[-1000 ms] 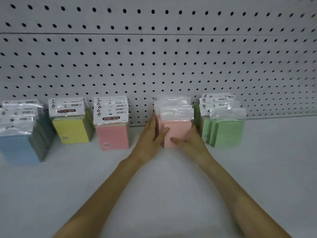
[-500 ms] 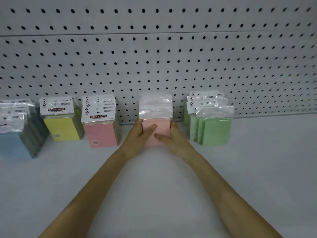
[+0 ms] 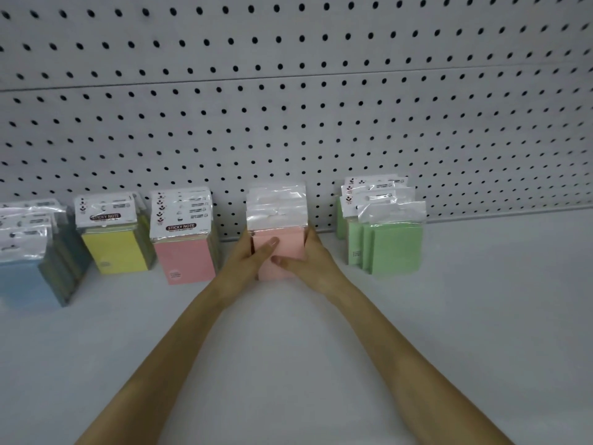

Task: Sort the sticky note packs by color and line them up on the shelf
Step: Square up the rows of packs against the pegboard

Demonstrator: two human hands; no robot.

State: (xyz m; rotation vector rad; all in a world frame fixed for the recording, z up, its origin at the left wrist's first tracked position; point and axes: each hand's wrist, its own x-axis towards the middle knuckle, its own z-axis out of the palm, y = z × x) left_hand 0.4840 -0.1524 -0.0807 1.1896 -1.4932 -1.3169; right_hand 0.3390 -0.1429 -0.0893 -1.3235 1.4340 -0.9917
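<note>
A row of pale pink sticky note packs (image 3: 288,245) stands upright in the middle of the white shelf (image 3: 481,316). My left hand (image 3: 248,258) grips its left side and my right hand (image 3: 309,261) grips its right side, both thumbs lying across the front pack. Left of it stand a darker pink row (image 3: 186,252), a yellow row (image 3: 115,245) and a blue row (image 3: 25,274). To the right stands a green row (image 3: 391,245), its packs staggered.
A white pegboard wall (image 3: 321,107) runs right behind all the rows. The white shelf stretches bare to the right of the green packs and in front of every row.
Both hands squeezed the splayed pale pink packs into one tidy row and slid it a little left, away from the green packs. The camera tilted slightly.
</note>
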